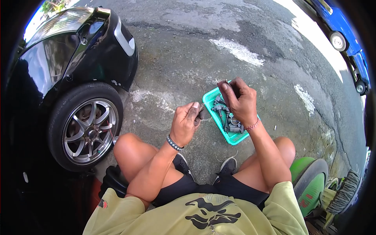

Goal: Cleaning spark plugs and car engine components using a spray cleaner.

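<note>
Both my hands are raised in front of my knees, and their fingertips are darkly soiled. The fingers of my left hand (188,119) are curled and pinched together; whether something small is between them cannot be made out. My right hand (239,100), pinched in the same way, hangs over the upper part of a turquoise plastic basket (215,121), with a small dark piece seeming to lie at its fingertips, too unclear to name. In the basket lie several black ignition coils (218,108) and a grey metal part with a round opening (236,127), partly covered from view by my right hand.
A black car (97,58) with a multi-spoke wheel (91,133) stands close on the left. A green, round-ended object (311,188) and a coil of grey rope (344,191) are at the lower right. A blue vehicle (348,26) is at the far right. Stained pavement lies ahead.
</note>
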Demonstrator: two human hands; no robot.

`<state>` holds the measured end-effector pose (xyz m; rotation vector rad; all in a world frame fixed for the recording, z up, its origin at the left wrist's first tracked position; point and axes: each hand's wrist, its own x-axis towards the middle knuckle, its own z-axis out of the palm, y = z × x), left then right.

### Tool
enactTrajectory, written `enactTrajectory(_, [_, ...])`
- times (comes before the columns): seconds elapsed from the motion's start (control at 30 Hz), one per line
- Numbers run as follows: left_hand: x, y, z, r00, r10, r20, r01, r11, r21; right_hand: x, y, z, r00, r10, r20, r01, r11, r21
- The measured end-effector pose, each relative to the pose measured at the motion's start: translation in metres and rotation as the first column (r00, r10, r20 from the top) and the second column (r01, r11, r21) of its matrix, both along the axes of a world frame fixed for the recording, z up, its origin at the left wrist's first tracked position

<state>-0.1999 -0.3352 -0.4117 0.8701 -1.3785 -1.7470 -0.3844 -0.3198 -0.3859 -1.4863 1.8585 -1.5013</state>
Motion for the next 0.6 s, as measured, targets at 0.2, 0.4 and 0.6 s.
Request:
enactTrajectory(0.2, [0.0,0.001,0.001,0.999,-0.048,-0.013,0.048,0.999,0.014,-0.005,-0.001,-0.002,0.99,0.114,-0.085,-0.109,0.992,0.056])
enactTrajectory(0.4, [0.006,0.001,0.005,0.993,-0.113,0.031,0.113,0.993,-0.026,-0.016,-0.004,-0.021,0.921,0.316,-0.227,-0.317,0.948,0.031])
enactTrajectory(0.6, [0.003,0.002,0.008,0.986,0.083,0.142,-0.019,0.914,-0.404,-0.031,-0.005,-0.032,0.996,0.084,-0.018,-0.083,0.994,0.074])
